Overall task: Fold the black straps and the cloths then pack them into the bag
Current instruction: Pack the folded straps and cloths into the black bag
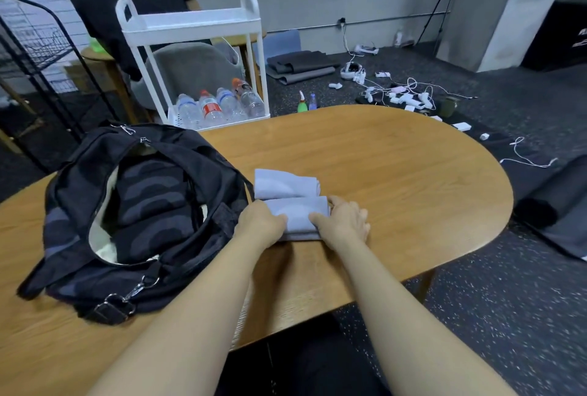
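Observation:
Two folded pale lilac cloths lie side by side on the wooden table (397,173). The far cloth (286,184) lies untouched. My left hand (262,225) grips the left end of the near cloth (298,214), and my right hand (344,221) grips its right end, thumbs on top. The black patterned bag (133,214) sits open to the left of the cloths, its zip mouth gaping, with dark striped fabric inside. A black strap with metal clips (117,303) hangs at the bag's near side.
A white trolley (193,27) holding several water bottles stands behind the table. A person in black stands at the back left beside a black wire rack (38,55). Cables and chargers litter the floor at the right. A dark mat (552,201) lies off the table's right end.

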`<act>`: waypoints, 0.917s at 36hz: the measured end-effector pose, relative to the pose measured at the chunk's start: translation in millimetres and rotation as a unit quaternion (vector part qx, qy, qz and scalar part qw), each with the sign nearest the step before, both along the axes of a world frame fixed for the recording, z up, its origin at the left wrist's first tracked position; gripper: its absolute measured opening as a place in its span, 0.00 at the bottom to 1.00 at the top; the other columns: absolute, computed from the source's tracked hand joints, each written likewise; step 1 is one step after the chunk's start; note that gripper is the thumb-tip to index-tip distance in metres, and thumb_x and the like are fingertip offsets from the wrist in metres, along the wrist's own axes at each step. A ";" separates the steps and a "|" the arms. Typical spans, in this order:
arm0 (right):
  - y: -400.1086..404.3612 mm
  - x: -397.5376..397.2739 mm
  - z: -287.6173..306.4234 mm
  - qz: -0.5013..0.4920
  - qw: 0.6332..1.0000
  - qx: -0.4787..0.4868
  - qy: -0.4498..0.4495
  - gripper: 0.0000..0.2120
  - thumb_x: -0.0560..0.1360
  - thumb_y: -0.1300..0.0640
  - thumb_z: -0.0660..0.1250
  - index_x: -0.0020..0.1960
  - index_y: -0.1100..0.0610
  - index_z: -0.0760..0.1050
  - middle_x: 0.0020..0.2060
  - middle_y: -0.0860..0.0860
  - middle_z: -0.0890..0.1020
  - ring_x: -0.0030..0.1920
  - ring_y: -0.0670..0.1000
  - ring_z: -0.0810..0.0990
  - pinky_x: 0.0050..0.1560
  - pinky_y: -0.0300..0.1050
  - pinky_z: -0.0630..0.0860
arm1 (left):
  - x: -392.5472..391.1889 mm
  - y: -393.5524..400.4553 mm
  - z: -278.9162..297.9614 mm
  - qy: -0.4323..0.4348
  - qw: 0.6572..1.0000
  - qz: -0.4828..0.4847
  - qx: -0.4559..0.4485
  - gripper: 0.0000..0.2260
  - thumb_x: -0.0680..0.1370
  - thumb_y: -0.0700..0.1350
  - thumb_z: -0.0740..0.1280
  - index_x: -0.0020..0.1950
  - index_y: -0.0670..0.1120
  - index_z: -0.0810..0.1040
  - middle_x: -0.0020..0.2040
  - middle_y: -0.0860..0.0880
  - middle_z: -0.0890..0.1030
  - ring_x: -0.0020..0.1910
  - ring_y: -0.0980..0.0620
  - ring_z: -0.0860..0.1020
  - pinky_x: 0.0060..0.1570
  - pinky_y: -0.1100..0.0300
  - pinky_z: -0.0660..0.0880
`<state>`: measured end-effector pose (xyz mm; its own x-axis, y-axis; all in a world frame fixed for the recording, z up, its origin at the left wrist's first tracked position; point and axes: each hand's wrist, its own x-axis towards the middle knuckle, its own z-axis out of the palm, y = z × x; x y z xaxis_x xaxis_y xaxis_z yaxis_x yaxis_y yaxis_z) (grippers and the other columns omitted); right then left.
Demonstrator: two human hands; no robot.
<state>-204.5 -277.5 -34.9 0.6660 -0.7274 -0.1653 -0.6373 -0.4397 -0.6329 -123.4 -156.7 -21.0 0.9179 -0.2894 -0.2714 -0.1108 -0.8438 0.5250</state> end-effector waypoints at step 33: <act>-9.0 -5.2 19.3 0.013 1.000 -0.019 -0.018 0.13 0.67 0.54 0.69 0.48 0.47 0.67 0.41 0.46 0.76 0.56 0.51 0.68 0.48 0.47 0.56 | -7.3 -1.2 22.9 -0.031 0.970 -0.038 -0.237 0.03 0.78 0.42 0.61 0.50 0.49 0.69 0.46 0.50 0.74 0.41 0.51 0.70 0.39 0.57 0.67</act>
